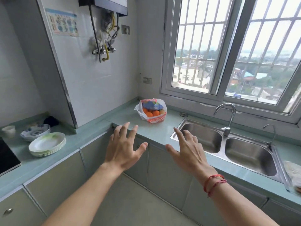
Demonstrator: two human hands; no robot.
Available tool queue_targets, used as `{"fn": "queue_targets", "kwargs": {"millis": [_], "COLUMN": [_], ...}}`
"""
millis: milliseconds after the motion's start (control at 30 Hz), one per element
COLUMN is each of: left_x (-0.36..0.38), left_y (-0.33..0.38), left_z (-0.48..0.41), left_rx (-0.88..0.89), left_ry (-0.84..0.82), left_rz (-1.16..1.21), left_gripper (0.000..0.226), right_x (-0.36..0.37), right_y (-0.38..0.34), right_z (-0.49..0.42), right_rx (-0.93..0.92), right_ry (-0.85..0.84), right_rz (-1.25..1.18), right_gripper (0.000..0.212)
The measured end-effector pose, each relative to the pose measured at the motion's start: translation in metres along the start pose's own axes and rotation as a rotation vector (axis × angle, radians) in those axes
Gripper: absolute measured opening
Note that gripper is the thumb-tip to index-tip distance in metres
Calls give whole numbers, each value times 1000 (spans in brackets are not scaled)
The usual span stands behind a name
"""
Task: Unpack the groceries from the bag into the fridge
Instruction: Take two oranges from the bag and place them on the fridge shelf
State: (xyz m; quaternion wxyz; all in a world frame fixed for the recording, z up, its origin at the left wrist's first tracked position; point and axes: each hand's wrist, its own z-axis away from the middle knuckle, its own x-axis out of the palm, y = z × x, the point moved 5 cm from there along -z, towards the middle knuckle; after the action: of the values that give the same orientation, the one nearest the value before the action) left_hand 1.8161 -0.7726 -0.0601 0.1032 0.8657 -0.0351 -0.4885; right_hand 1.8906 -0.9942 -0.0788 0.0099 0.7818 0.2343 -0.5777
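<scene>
Both hands out in front, palms down, holding nothing: left hand [123,149] has a wide grip with fingers spread, and right hand [187,150] also has a wide grip, fingers fanned, with a red string bracelet [213,183] on its wrist. Both hover over the front edge of the pale green L-shaped surface [91,132], well apart from the task's thing. The white plastic grocery bag with red print [151,111] sits in the back corner of the surface under the barred white-framed window [228,51], mouth open; orange round fruits [150,113] show inside, with a blue patterned packet [152,104] on top of them. Stainless double sink [228,145] is to the right of the bag, with a curved chrome tap [228,115] behind it. On the left run of the surface: stack of white plates with a green pattern [48,144], blue-and-white bowls [35,131] just behind them, a small white cup [9,130] beside those. Wall-mounted water heater with hoses [104,12] above. No fridge in view.
</scene>
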Motion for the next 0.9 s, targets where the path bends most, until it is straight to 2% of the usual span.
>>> {"fn": "queue_targets", "kwargs": {"millis": [233,433,900], "left_x": [67,117,249], "left_y": [-51,-71,-101], "left_z": [-105,-173,-350], "left_rx": [8,28,0], "left_ry": [-82,-122,-214], "left_rz": [19,16,8], "left_gripper": [80,78,81], "right_x": [51,87,176], "right_y": [-2,7,59], "right_z": [-109,-184,-374], "right_rx": [50,83,53], "right_ry": [-28,-39,-148], "right_rz": [57,55,49], "right_gripper": [83,75,74]}}
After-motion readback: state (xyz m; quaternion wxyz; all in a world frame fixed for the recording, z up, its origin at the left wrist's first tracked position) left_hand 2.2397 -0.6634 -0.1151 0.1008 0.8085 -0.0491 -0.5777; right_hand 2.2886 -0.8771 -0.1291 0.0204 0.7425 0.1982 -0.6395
